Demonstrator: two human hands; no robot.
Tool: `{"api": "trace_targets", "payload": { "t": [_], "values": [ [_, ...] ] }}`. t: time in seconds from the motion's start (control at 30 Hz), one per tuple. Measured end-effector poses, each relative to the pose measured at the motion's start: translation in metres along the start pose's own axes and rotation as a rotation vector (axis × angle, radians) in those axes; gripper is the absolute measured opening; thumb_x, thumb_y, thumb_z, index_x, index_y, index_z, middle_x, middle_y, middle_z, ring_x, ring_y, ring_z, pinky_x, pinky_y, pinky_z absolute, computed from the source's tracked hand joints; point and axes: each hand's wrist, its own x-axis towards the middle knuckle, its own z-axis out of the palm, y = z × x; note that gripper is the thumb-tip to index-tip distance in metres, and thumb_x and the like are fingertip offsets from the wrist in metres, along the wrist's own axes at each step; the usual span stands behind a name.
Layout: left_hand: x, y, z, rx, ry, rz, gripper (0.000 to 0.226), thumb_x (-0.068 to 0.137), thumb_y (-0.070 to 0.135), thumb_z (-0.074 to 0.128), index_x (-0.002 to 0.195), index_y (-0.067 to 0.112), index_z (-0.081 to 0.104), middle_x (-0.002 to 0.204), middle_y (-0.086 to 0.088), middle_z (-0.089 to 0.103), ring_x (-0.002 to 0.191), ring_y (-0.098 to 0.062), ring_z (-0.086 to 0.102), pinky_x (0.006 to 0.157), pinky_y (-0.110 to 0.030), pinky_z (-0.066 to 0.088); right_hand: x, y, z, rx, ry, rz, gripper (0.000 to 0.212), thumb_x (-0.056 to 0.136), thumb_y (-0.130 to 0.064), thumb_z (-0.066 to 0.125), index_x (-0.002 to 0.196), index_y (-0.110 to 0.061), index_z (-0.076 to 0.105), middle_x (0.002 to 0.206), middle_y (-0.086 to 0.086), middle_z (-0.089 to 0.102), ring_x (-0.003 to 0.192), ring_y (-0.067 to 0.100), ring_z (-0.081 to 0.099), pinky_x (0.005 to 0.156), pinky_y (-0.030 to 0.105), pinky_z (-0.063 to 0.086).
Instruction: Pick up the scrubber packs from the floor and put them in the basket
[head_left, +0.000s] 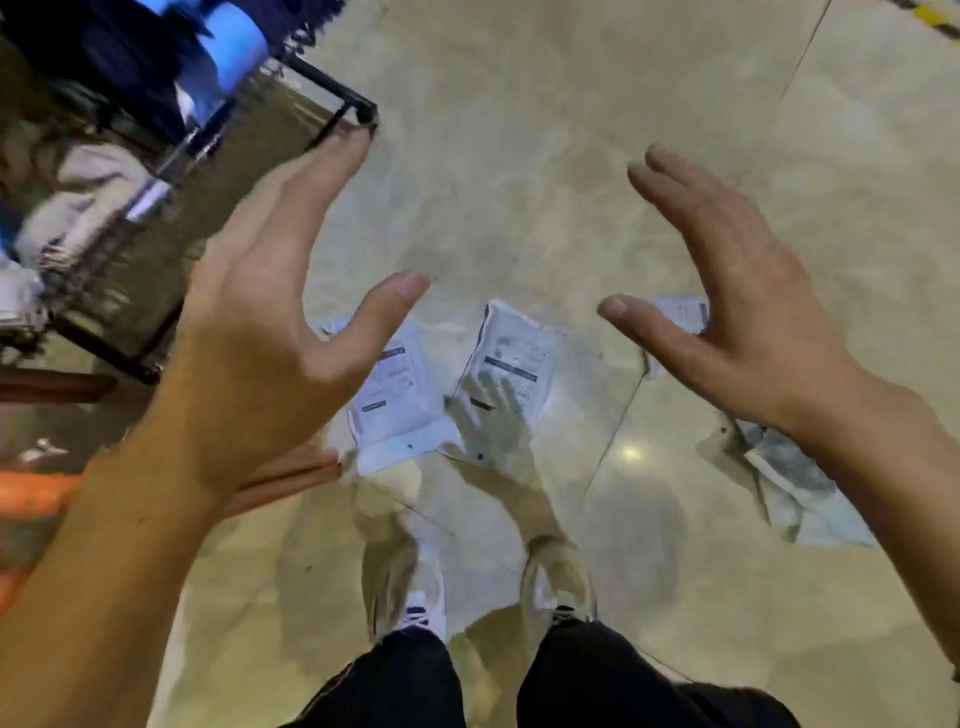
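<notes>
Both your hands spread empty, left hand (260, 332) at nine o'clock, right hand (727, 317) at three; scrubber packs (511, 364) lie on the floor (519, 156) between.

- Two scrubber packs (397, 400) (511, 364): side by side on the floor (519, 156), ahead of the shoes (558, 577)
- Further packs (795, 488): on the floor, right of the pair
- Basket (156, 171): far left
- Left hand (260, 332), right hand (737, 312): above the packs, apart
</notes>
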Motion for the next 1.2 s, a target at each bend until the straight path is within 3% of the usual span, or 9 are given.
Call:
{"api": "trace_targets", "payload": {
  "t": [0.1,0.23,0.3,0.47,0.67,0.87,1.0,1.13,1.2],
  "values": [
    [-0.015,-0.053,0.057,0.065,-0.012,0.039,0.066,0.099,0.039,0.063,0.153,0.005,0.043,0.146,0.004,0.043,0.140,-0.026,0.049,0.117,-0.044,0.040,-0.005,0.035,0.073,-0.018,0.003,-0.081,0.074,0.100,-0.049,0.058,0.157,-0.006,0.038,0.164,0.017,0.035,0.152,0.030,0.032,0.124,0.034,0.023],
    [-0.030,-0.106,0.122,0.094,-0.075,-0.006,0.071,0.096,0.049,0.057,0.154,0.010,0.042,0.153,-0.007,0.049,0.143,-0.026,0.044,0.121,-0.025,0.028,-0.011,0.073,0.146,-0.032,0.014,-0.176,0.070,0.101,-0.041,0.062,0.155,-0.003,0.039,0.163,0.020,0.036,0.151,0.033,0.035,0.123,0.051,0.031],
    [-0.033,-0.120,0.147,0.089,-0.129,-0.029,0.074,0.094,0.054,0.054,0.155,0.013,0.041,0.155,-0.009,0.049,0.143,-0.025,0.043,0.118,-0.023,0.026,-0.014,0.086,0.169,-0.046,0.014,-0.202,0.070,0.101,-0.041,0.062,0.155,-0.003,0.039,0.163,0.019,0.036,0.151,0.033,0.035,0.123,0.053,0.030],
    [-0.045,-0.136,0.171,0.130,-0.205,-0.017,0.077,0.092,0.061,0.052,0.156,0.020,0.040,0.157,-0.007,0.048,0.145,-0.025,0.044,0.116,-0.047,0.039,-0.026,0.107,0.198,-0.076,-0.005,-0.237,0.071,0.098,-0.041,0.065,0.155,-0.007,0.041,0.163,0.017,0.038,0.150,0.035,0.038,0.123,0.053,0.030],
    [-0.060,-0.134,0.171,0.108,-0.227,-0.116,0.077,0.089,0.064,0.051,0.156,0.027,0.039,0.158,0.000,0.047,0.146,-0.020,0.043,0.116,-0.048,0.039,-0.049,0.138,0.236,-0.316,-0.261,-0.316,0.101,0.071,-0.024,0.090,0.157,-0.015,0.038,0.165,0.019,0.034,0.150,0.041,0.036,0.122,0.057,0.029],
    [-0.064,-0.146,0.178,0.130,-0.235,-0.107,0.071,0.092,0.051,0.059,0.156,0.027,0.040,0.158,0.005,0.047,0.144,-0.017,0.044,0.112,-0.036,0.038,-0.052,0.155,0.293,-0.563,-0.457,-0.550,0.106,0.061,-0.002,0.077,0.157,-0.021,0.037,0.164,0.022,0.033,0.151,0.042,0.034,0.121,0.062,0.030],
    [-0.067,-0.148,0.172,0.129,-0.245,-0.141,0.070,0.091,0.047,0.058,0.156,0.032,0.038,0.159,0.008,0.045,0.144,-0.016,0.043,0.114,-0.042,0.039,-0.046,0.150,0.317,-0.601,-0.472,-0.622,0.100,0.076,-0.015,0.079,0.162,-0.020,0.027,0.164,0.026,0.032,0.151,0.046,0.032,0.121,0.063,0.028],
    [-0.071,-0.153,0.169,0.119,-0.224,-0.163,0.068,0.091,0.045,0.059,0.155,0.031,0.039,0.156,0.009,0.047,0.141,-0.010,0.041,0.109,-0.024,0.031,-0.032,0.149,0.327,-0.513,-0.497,-0.618,0.107,0.072,-0.040,0.081,0.162,-0.021,0.026,0.161,0.024,0.038,0.149,0.046,0.035,0.119,0.061,0.030],
    [-0.071,-0.155,0.170,0.108,-0.223,-0.178,0.067,0.092,0.045,0.059,0.155,0.031,0.039,0.156,0.009,0.047,0.141,-0.011,0.043,0.109,-0.024,0.032,-0.030,0.149,0.329,-0.485,-0.493,-0.608,0.103,0.075,-0.046,0.077,0.162,-0.023,0.029,0.161,0.023,0.039,0.150,0.044,0.034,0.120,0.059,0.029]
  ]
}}
